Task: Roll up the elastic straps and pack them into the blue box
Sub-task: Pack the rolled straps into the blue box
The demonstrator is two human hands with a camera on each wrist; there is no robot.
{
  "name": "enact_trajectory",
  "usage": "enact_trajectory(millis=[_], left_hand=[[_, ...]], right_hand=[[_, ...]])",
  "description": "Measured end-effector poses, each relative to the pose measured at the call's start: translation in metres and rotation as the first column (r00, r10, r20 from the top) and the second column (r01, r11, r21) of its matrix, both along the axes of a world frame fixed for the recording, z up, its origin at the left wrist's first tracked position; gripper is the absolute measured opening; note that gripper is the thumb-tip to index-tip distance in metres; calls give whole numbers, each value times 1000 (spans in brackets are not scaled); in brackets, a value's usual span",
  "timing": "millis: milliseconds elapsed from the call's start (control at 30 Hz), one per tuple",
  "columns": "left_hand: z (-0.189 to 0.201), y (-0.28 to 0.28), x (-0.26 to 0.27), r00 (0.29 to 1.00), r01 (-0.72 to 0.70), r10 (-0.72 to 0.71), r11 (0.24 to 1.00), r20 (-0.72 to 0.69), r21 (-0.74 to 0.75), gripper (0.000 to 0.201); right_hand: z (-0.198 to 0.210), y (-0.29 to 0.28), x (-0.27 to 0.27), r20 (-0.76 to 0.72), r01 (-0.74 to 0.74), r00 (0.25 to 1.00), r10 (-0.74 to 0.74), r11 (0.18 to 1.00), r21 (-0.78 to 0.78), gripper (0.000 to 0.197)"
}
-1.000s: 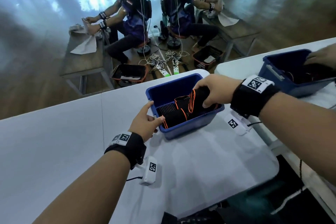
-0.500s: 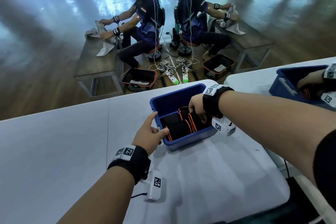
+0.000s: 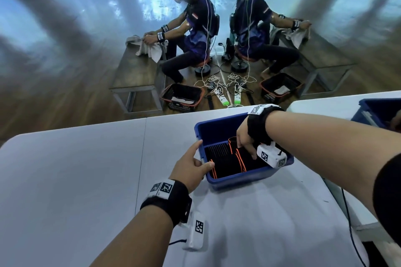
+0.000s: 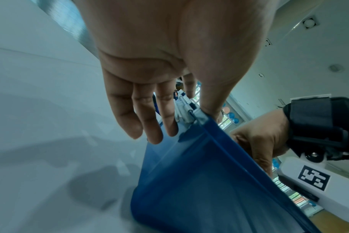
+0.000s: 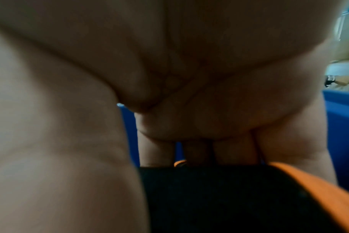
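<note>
The blue box stands on the white table. Several black rolled straps with orange edges sit upright inside it. My right hand reaches down into the box, with its fingers and thumb round one rolled strap; the fingertips are hidden behind the roll. My left hand pinches the box's left rim. In the left wrist view the thumb lies over the rim and the fingers lie straight against the outer wall of the box.
A mirror wall runs behind the table and shows a second blue box at the right. Beyond the table a seated person handles a cloth at a wooden bench. Baskets and power strips lie on the floor. The table's right edge is close to the box.
My right hand has gone from above the box down into it with the rolled strap. My left hand has stayed on the left rim. The head view has shifted.
</note>
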State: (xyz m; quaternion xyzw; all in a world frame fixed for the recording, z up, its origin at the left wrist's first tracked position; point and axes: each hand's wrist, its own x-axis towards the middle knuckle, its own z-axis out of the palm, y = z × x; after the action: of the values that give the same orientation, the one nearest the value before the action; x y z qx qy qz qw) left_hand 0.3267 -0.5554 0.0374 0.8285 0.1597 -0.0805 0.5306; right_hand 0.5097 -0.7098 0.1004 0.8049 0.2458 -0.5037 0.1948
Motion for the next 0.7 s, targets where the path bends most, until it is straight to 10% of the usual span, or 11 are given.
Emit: enact_trajectory(millis=[700], left_hand=[[1,-3,0,1000,-13,13,1000,-10,19,76]], right_hand=[[-8,-11,0,179,-23,984,-8,985,168,49]])
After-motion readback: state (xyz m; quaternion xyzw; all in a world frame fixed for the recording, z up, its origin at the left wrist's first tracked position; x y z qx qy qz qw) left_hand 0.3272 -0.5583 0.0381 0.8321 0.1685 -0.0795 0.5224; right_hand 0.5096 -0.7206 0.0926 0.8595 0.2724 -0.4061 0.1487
